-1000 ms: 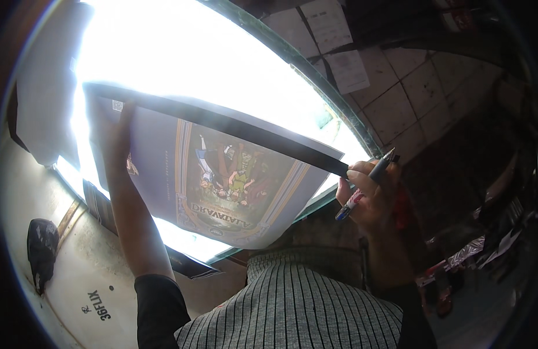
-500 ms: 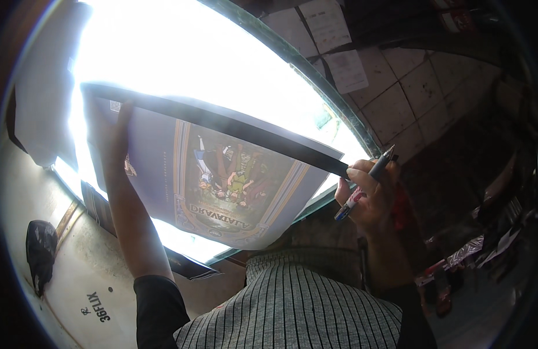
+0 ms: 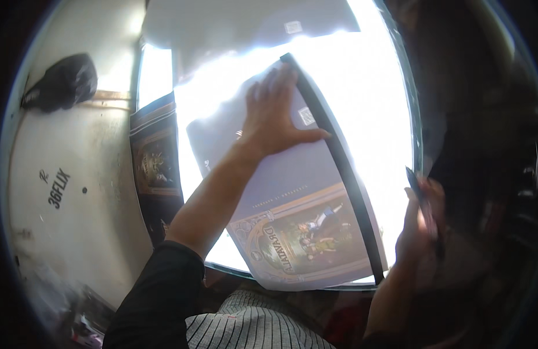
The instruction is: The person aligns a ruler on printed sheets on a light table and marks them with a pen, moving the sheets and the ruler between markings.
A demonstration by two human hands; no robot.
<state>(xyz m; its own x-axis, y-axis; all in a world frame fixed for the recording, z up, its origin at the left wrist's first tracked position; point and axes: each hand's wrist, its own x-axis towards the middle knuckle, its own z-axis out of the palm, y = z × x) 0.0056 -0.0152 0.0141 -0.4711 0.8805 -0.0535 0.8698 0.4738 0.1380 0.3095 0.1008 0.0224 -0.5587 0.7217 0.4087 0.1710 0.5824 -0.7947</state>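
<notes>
My left hand [image 3: 273, 116] lies spread on a pale printed sheet [image 3: 260, 177], with its thumb on a long black strip [image 3: 340, 163]. The strip runs along the sheet's right side, and a narrow margin of paper shows beyond it. An illustrated panel with an ornate border [image 3: 309, 232] is printed on the lower part of the sheet. Under it all, the glass tabletop [image 3: 391, 116] glows bright white. Off the right edge of the glass, my right hand [image 3: 417, 230] is closed round a dark pen [image 3: 417, 189]; blur and shadow hide its fingers in part.
A grey sheet [image 3: 251, 20] covers the far end of the glass. Along the left edge lies a dark printed sheet [image 3: 155, 157]. Further left, a black bag-like bundle [image 3: 65, 81] is on a white surface [image 3: 100, 215]. The area to the right is in deep shadow.
My view has turned, so the strip now runs steeply down instead of across. My right hand has left the strip's end and moved beyond the glass edge, keeping the pen.
</notes>
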